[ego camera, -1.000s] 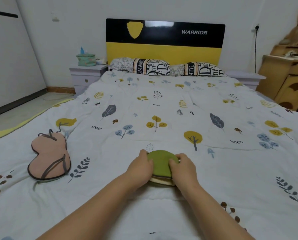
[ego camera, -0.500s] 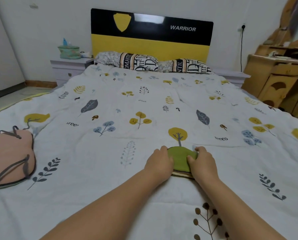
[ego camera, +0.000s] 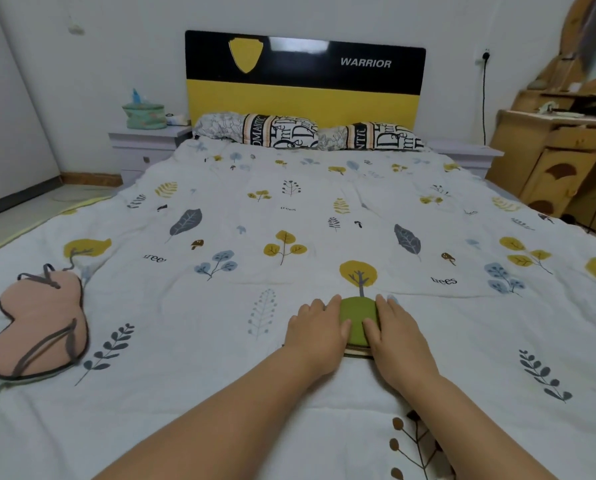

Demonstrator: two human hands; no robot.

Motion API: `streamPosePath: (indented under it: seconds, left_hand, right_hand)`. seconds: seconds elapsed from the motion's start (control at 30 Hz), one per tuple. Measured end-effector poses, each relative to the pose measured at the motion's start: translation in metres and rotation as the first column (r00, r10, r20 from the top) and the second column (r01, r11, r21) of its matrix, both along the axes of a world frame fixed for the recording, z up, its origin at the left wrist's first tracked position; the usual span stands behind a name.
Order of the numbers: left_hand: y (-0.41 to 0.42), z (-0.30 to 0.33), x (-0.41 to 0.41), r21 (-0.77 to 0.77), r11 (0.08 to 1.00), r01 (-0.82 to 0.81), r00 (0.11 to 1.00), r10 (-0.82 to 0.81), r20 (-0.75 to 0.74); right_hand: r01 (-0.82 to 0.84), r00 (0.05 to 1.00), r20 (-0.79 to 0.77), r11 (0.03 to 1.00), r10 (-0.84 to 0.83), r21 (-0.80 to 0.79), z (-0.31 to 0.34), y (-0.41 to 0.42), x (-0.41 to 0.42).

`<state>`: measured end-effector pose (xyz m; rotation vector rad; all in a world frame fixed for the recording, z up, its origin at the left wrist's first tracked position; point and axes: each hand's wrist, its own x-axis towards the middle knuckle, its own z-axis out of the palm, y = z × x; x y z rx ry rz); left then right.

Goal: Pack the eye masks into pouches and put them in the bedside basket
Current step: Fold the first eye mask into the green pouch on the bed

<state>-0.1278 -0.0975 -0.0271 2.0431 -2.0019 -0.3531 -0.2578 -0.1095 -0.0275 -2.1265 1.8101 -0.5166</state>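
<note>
Now: two masks, one held

Left hand [ego camera: 319, 327] and right hand [ego camera: 397, 330] each have their grip clamped on the folded green eye mask [ego camera: 358, 315], mid-bed [ego camera: 289, 220] with open quilt around. The pink eye mask [ego camera: 40, 327] lies near the bed's left edge.

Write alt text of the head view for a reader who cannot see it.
A left hand and a right hand hold a green eye mask by its sides on a leaf-print bedspread. A pink eye mask lies apart, far left.

Soft, even indoor light — faint shadows only. Window glare streaks the glossy black-and-yellow headboard [ego camera: 305, 76] at twelve o'clock; wide-angle bending and blur smear the edges — worst at two o'clock.
</note>
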Motion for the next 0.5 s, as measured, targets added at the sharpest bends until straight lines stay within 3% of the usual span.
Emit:
streamPosePath:
  seconds: [0.13, 0.3, 0.5]
  left_hand:
    - [0.014, 0.019, 0.006, -0.009, 0.994, -0.113, 0.993, 0.113, 0.043]
    - [0.039, 0.039, 0.03, 0.002, 0.992, -0.13, 0.988, 0.129, 0.088]
    - [0.074, 0.059, 0.07, 0.042, 0.992, -0.116, 0.993, 0.114, 0.042]
  right_hand:
    - [0.048, 0.996, -0.064, 0.985, -0.06, -0.165, 0.018, 0.016, 0.008]
    - [-0.142, 0.98, -0.174, 0.946, 0.094, -0.293, 0.034, 0.042, 0.029]
    - [-0.346, 0.929, -0.217, 0.913, 0.3, -0.217, 0.047, 0.07, 0.063]
